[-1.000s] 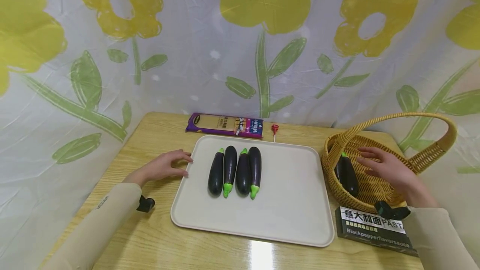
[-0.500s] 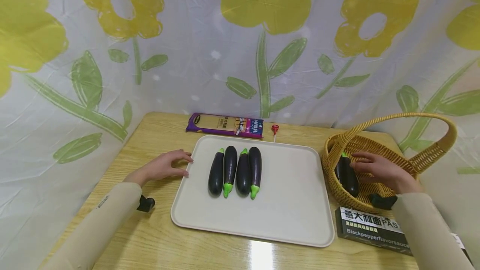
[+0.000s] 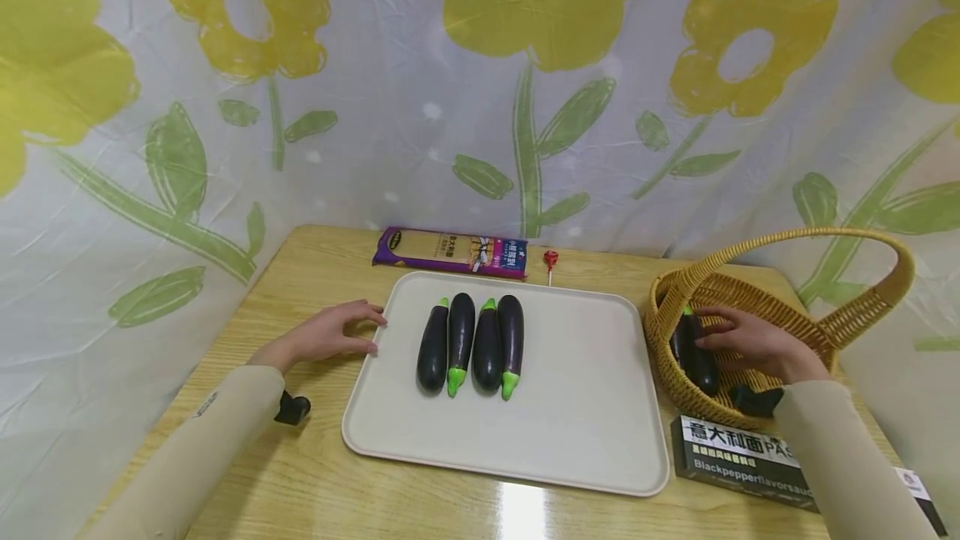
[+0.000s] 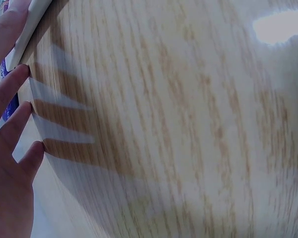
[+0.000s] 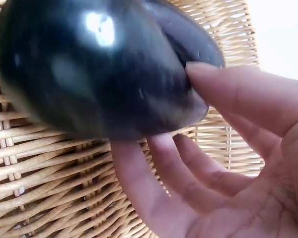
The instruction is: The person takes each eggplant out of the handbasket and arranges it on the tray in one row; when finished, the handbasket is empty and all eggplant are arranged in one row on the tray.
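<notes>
In the head view, my right hand [image 3: 753, 345] reaches into the wicker basket [image 3: 761, 294] at the right. Its thumb and fingers grip one dark purple eggplant [image 5: 89, 74], the thumb on one side and the fingers curled against the other, as the right wrist view shows. A second eggplant [image 5: 188, 34] lies right beside it in the basket. My left hand [image 3: 330, 330] rests at the left rim of the white tray [image 3: 577, 423], fingers relaxed and holding nothing. Several eggplants with green ends [image 3: 487, 348] lie side by side on the tray's left half.
A purple pasta packet [image 3: 450, 252] and a red lollipop [image 3: 551, 260] lie behind the tray. A black pasta box [image 3: 742, 461] lies in front of the basket, partly behind my right sleeve. The basket's tall handle [image 3: 810, 233] arches over its opening. A flowered curtain hangs behind.
My right hand has moved left and down inside the basket, from hovering over it to gripping an eggplant. The left hand and the eggplants on the tray stay put.
</notes>
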